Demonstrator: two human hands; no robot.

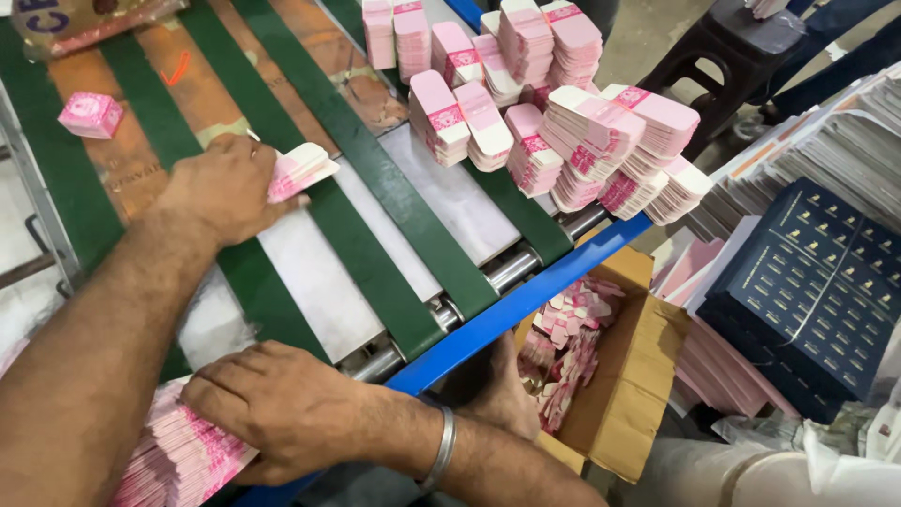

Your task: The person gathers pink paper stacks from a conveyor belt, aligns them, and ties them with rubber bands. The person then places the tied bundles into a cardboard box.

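Green-belted conveyor table [375, 178]: left hand [221, 188] pinches thin, light, floppy card bundle [298, 169] by its end; right hand [282, 408] presses flat on loose pink stack [178, 460].

Banded card stacks [554, 103] on conveyor [375, 244]; cardboard box [629, 376] below its end.

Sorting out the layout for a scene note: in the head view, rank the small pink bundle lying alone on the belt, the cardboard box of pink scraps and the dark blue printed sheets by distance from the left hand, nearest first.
From the left hand:
1. Small pink bundle, up-left on the belt.
2. Cardboard box, lower right beyond the blue rail.
3. Dark blue printed sheets, far right.
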